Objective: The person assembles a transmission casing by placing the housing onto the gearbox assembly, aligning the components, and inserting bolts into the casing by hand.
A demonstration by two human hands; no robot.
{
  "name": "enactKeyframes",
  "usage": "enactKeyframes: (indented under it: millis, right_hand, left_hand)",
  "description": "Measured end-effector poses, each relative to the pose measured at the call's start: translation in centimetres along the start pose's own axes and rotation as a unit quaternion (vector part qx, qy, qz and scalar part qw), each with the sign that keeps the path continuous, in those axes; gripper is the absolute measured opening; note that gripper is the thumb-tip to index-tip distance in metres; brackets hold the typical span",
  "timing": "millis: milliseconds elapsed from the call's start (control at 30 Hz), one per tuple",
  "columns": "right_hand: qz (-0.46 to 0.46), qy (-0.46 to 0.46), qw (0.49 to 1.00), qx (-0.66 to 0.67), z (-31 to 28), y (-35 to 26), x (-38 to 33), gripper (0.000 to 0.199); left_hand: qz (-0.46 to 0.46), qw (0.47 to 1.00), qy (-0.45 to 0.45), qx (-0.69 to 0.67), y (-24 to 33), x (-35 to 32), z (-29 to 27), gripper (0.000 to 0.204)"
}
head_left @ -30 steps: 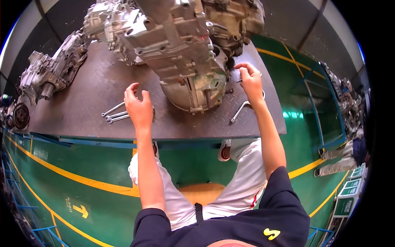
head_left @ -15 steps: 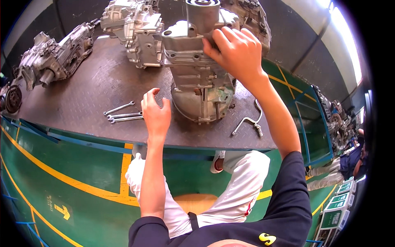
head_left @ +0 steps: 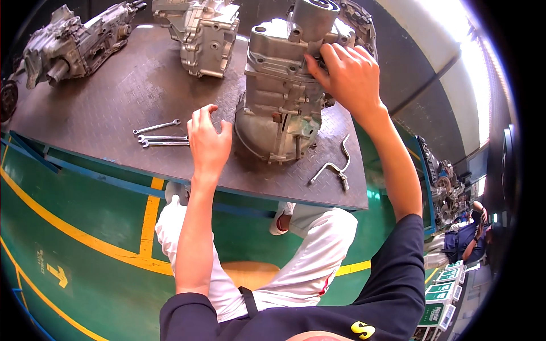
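Observation:
A grey metal gearbox [head_left: 270, 91] stands upright on the table in front of me, its round collar at the top. Against its upper right side rests my right hand [head_left: 352, 77]. The fingers there are curled in toward the thumb beside the collar; whatever is between them is hidden. My left hand [head_left: 209, 142] hovers over the table left of the gearbox, thumb and fingers apart, holding nothing. Beside it lie several wrenches [head_left: 162, 138]. A bent cranked wrench [head_left: 335, 166] lies right of the gearbox base.
Another gearbox casing [head_left: 209, 42] stands behind on the left, and a long transmission [head_left: 77, 45] lies at the far left. A dark casing [head_left: 364, 28] is behind my right hand. The steel table [head_left: 273, 190] ends just before my knees. Another person [head_left: 463, 241] is at far right.
The whole view has shifted and tilted slightly, so the gearbox sits more to the right. My right hand stays at its upper side, fingers slightly rearranged. My left hand still hovers.

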State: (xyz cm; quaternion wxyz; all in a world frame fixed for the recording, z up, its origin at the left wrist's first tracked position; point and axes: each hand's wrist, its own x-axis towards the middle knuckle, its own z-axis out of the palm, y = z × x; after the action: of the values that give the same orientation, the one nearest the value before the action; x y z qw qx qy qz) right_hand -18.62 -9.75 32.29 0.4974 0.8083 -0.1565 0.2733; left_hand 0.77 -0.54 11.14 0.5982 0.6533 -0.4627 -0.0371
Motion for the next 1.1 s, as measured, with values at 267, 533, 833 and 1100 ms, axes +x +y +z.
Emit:
enactKeyframes:
  millis: [267,533,833,1100]
  right_hand:
    - [0.130,-0.026,0.974,0.186,-0.7,-2.3,1.5,0.032]
    - [0.176,0.008,0.973,0.148,0.7,-3.8,0.8,0.032]
    - [0.110,-0.028,0.989,0.100,0.3,-4.1,-0.1,0.035]
    - [0.105,-0.146,0.972,0.154,-2.5,-4.2,-0.5,0.043]
  left_hand:
    - [0.004,1.000,-0.014,0.010,-0.4,-0.5,0.0,0.035]
    - [0.006,1.000,-0.016,0.012,-0.3,-0.2,-0.2,0.035]
    - [0.002,0.999,-0.034,0.004,0.0,-0.8,0.0,0.035]
    - [0.006,0.999,-0.038,0.007,0.0,-0.6,0.2,0.035]
